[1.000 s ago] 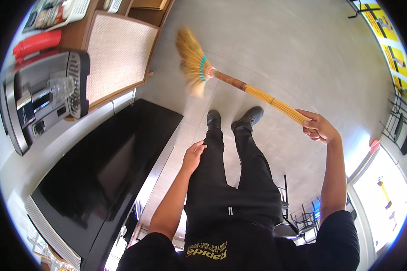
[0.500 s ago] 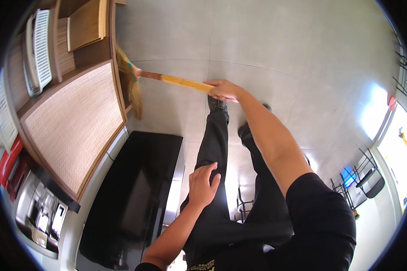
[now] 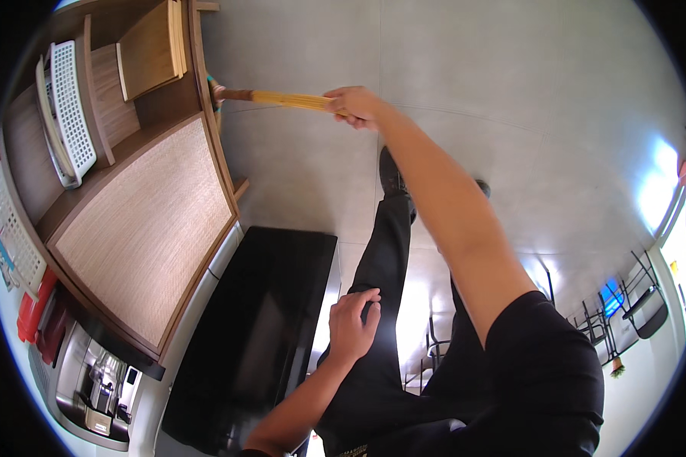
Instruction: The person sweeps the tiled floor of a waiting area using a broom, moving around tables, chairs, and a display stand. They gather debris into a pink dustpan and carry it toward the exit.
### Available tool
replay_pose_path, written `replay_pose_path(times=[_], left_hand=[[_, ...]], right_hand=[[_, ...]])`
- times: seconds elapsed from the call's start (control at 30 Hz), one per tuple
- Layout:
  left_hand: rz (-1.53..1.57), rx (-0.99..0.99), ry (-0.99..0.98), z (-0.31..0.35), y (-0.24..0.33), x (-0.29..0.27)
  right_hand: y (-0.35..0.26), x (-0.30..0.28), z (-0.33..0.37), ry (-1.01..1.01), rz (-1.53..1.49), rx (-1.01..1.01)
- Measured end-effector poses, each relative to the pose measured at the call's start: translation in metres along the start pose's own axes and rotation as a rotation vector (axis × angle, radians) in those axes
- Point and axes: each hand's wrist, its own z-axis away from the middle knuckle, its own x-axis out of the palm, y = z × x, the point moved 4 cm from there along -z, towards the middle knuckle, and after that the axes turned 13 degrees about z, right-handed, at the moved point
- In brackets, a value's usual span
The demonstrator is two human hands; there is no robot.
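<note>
My right hand (image 3: 354, 107) is wrapped round the end of a broom's yellow handle, out in front of me above the grey floor. The broom (image 3: 282, 99) reaches left from it, nearly level across the view. Its bristle head is mostly hidden under the wooden cabinet (image 3: 152, 221); only the teal-bound neck shows at the cabinet's edge. My left hand (image 3: 353, 325) rests on my left thigh near the knee, fingers loosely curled and thumb apart, with nothing in it.
A glossy black appliance (image 3: 259, 320) stands by my left leg, beside the cabinet. White baskets (image 3: 75, 107) and wooden boards (image 3: 149, 49) sit on the cabinet's shelves. Black metal chairs (image 3: 625, 305) stand along the right side, near a bright doorway. Grey tiled floor (image 3: 465, 68) spreads ahead.
The broom has gone further left and away from me, so its bristles have slipped behind the cabinet's edge. My view has shifted a little. The left hand stays on my thigh.
</note>
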Motion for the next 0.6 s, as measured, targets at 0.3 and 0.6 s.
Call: replay_pose_path(times=[0.3, 0.6], left_hand=[[-0.088, 0.029, 0.012, 0.030, -0.009, 0.040], [0.002, 0.022, -0.054, 0.094, -0.002, 0.101]], right_hand=[[0.041, -0.121, 0.284, 0.248, -0.076, 0.154], [0.118, -0.238, 0.553, 0.601, -0.080, 0.308]])
